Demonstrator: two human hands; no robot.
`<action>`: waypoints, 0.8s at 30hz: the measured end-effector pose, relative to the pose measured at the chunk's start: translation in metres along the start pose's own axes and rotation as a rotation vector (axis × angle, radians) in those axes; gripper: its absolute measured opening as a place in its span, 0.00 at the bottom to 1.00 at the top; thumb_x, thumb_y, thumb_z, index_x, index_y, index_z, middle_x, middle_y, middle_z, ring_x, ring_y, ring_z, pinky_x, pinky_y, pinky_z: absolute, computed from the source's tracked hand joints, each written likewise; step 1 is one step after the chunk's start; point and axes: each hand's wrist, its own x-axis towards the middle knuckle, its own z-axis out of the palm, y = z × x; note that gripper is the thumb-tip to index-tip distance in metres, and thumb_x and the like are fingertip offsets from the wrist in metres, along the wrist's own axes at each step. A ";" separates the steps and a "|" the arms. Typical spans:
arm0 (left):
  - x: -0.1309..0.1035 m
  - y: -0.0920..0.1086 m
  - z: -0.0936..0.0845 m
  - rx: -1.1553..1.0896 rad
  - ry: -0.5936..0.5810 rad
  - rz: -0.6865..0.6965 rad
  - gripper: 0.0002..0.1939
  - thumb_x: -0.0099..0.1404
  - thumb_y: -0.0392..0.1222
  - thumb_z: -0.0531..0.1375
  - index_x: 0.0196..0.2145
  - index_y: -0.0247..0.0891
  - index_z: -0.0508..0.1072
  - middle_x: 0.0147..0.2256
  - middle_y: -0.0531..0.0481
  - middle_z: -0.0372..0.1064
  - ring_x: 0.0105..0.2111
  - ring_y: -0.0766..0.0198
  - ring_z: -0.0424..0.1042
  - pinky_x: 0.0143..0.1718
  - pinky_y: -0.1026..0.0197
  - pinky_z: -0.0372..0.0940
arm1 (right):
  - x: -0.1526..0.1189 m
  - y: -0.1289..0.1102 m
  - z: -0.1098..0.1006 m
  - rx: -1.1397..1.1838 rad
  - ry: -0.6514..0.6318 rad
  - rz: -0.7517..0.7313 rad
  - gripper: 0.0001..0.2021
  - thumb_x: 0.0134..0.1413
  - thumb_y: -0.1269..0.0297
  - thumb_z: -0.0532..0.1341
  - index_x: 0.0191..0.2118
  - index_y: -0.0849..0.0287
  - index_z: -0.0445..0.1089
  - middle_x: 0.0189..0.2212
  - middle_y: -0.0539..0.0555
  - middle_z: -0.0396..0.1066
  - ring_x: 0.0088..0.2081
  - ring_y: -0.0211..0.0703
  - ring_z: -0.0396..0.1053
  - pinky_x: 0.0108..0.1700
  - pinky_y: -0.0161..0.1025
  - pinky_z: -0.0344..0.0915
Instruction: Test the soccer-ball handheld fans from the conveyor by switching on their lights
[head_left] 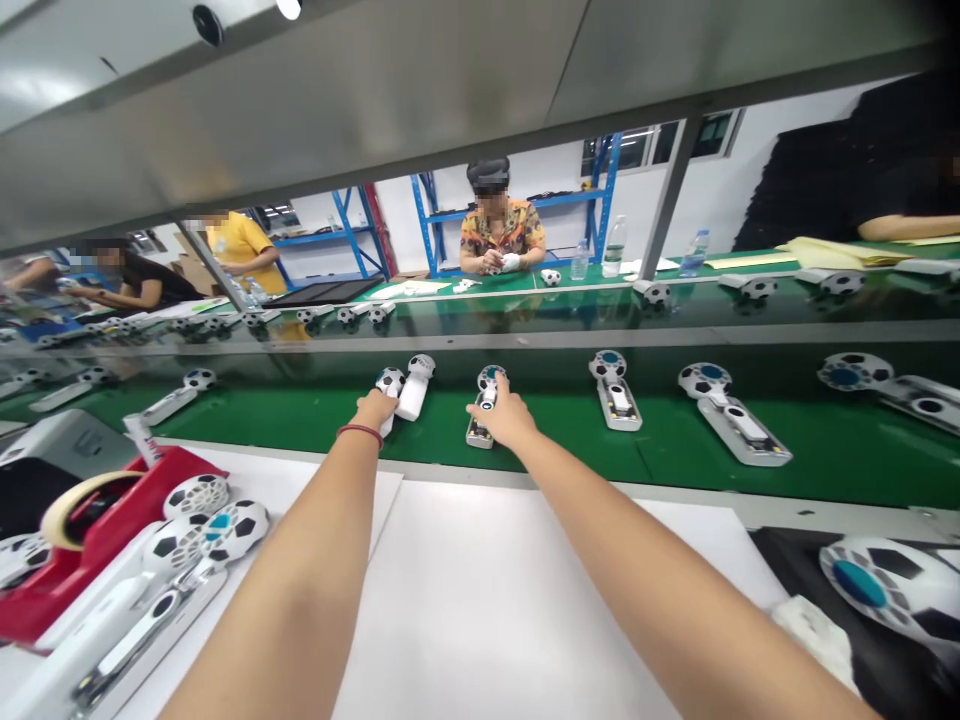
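Both arms reach forward over white paper to a green conveyor belt [555, 440]. My left hand [375, 408] is closed on a white device with a soccer-ball head [390, 380]; its fingers are partly hidden. Just right of it, another white ball-headed device [415, 388] lies face down. My right hand [508, 412] has its fingers on a ball-headed device [480, 430] with its open casing upward, thumb at the middle and a finger on the ball. Further right on the belt lie similar open devices [619, 400].
A red tape dispenser [97, 540] and more ball-headed devices [161, 600] are at the left. At the lower right, a large ball-headed piece [892, 590] lies on black material. A metal shelf [337, 100] hangs overhead. Across the belt, a person [499, 230] sits among bottles.
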 end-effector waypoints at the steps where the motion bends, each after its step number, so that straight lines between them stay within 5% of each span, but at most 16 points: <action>1: -0.001 -0.002 0.001 -0.035 -0.016 -0.056 0.18 0.63 0.44 0.56 0.49 0.35 0.64 0.48 0.43 0.63 0.45 0.57 0.66 0.43 0.49 0.65 | 0.001 -0.005 0.006 0.008 -0.026 0.028 0.43 0.44 0.49 0.60 0.63 0.53 0.40 0.48 0.64 0.61 0.51 0.61 0.59 0.45 0.49 0.61; 5: -0.016 -0.006 -0.002 -0.233 -0.146 -0.163 0.17 0.63 0.44 0.56 0.48 0.34 0.65 0.46 0.44 0.64 0.43 0.58 0.67 0.42 0.51 0.66 | 0.010 -0.006 0.008 0.075 -0.119 0.150 0.49 0.37 0.58 0.65 0.64 0.57 0.39 0.49 0.69 0.61 0.48 0.66 0.62 0.42 0.53 0.62; 10: -0.059 -0.009 -0.013 -0.626 -0.313 -0.098 0.11 0.63 0.42 0.55 0.40 0.32 0.66 0.35 0.48 0.68 0.32 0.65 0.70 0.33 0.59 0.68 | 0.004 0.024 -0.022 0.291 -0.169 0.087 0.50 0.40 0.59 0.64 0.65 0.60 0.33 0.48 0.62 0.65 0.46 0.54 0.66 0.46 0.46 0.62; 14: -0.111 -0.003 -0.022 -0.909 -0.337 0.069 0.09 0.62 0.47 0.54 0.36 0.39 0.61 0.31 0.53 0.67 0.26 0.69 0.70 0.27 0.65 0.67 | -0.029 0.041 -0.057 0.469 -0.132 -0.037 0.35 0.44 0.53 0.62 0.59 0.54 0.51 0.48 0.55 0.66 0.47 0.50 0.66 0.48 0.44 0.63; 17: -0.158 0.013 -0.028 -1.035 -0.350 0.189 0.16 0.57 0.52 0.59 0.38 0.41 0.60 0.27 0.55 0.67 0.23 0.68 0.69 0.25 0.63 0.67 | -0.059 0.038 -0.089 0.708 -0.188 -0.061 0.26 0.48 0.51 0.58 0.52 0.53 0.55 0.41 0.54 0.70 0.42 0.47 0.70 0.41 0.44 0.68; 21: -0.216 0.036 -0.030 -1.220 -0.591 0.219 0.25 0.44 0.47 0.68 0.36 0.40 0.61 0.25 0.54 0.66 0.27 0.59 0.72 0.30 0.56 0.69 | -0.094 0.031 -0.127 1.193 -0.259 -0.043 0.24 0.44 0.50 0.62 0.46 0.54 0.60 0.45 0.55 0.68 0.42 0.47 0.70 0.43 0.45 0.68; 24: -0.243 0.046 -0.022 -1.327 -0.755 0.148 0.24 0.46 0.54 0.66 0.35 0.39 0.64 0.29 0.51 0.68 0.30 0.56 0.72 0.32 0.55 0.68 | -0.115 0.032 -0.140 1.246 -0.316 -0.023 0.26 0.42 0.42 0.61 0.41 0.58 0.66 0.40 0.58 0.70 0.40 0.51 0.71 0.45 0.48 0.68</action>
